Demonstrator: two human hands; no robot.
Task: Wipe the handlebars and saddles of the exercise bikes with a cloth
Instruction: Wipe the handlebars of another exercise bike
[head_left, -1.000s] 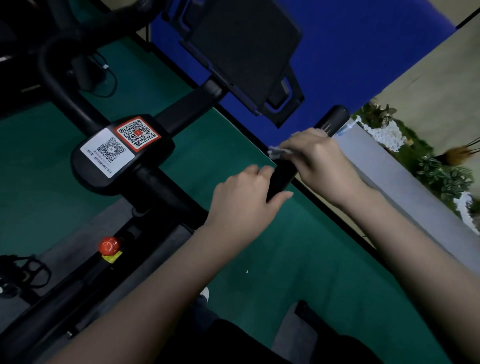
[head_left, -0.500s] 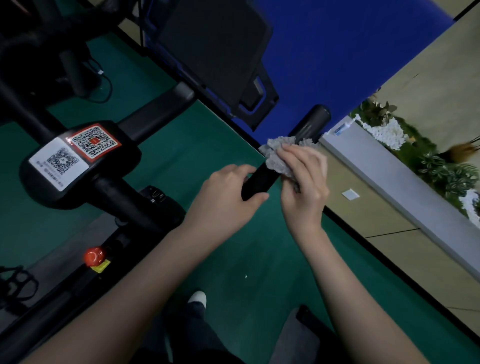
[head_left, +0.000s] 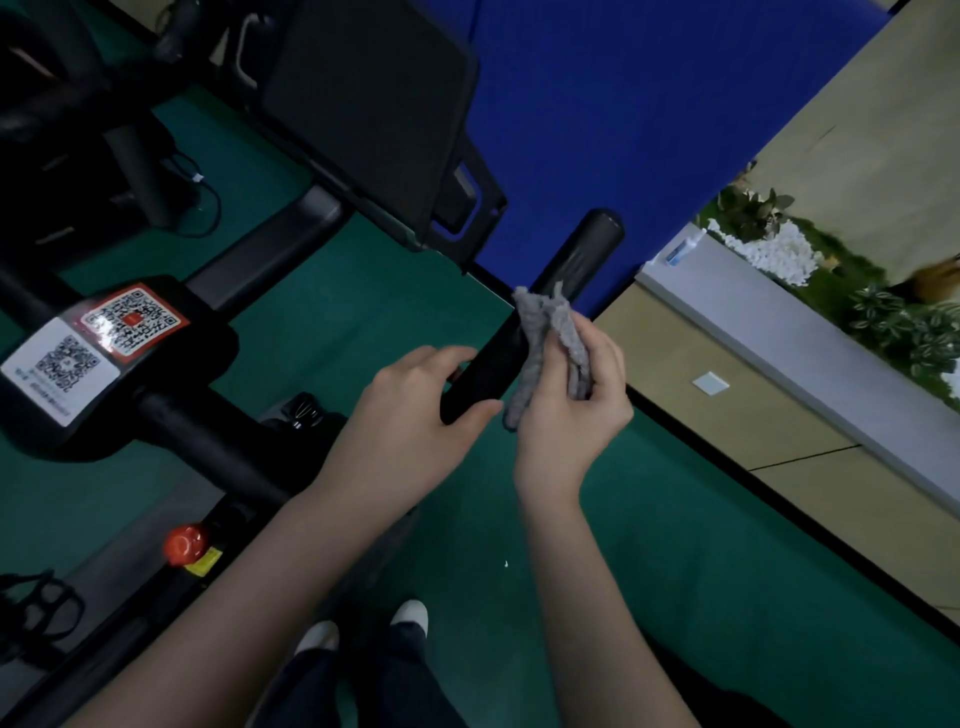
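I look down at a big black exercise bike (head_left: 218, 447). Its middle block (head_left: 202, 348) with two code stickers (head_left: 130, 322) sits well off to the left of my left hand. One handlebar (head_left: 576, 260) sticks out from there. It runs up and away, and it passes between my two hands.

My left hand (head_left: 410, 415) is wrapped around the low part of the handlebar. Its fingers curl over the top and its thumb goes under. It holds the bar steady.

My right hand (head_left: 571, 415) is just beside the left one, on the right side of the bar. It grips the gray cloth (head_left: 545, 332), which is all bunched up. The top of the cloth pokes out above my fingers and touches the bar. A loose bit hangs down by my palm.

A small red knob (head_left: 183, 543) sits far down and to the left of my left hand.

I think I am in the middle of wiping this handlebar. To do it well, I should wrap the cloth more around the bar, not just touch one side. Then I should slide it up to the round end, above my right hand. The part under my left hand needs a wipe too, so that hand will have to move.
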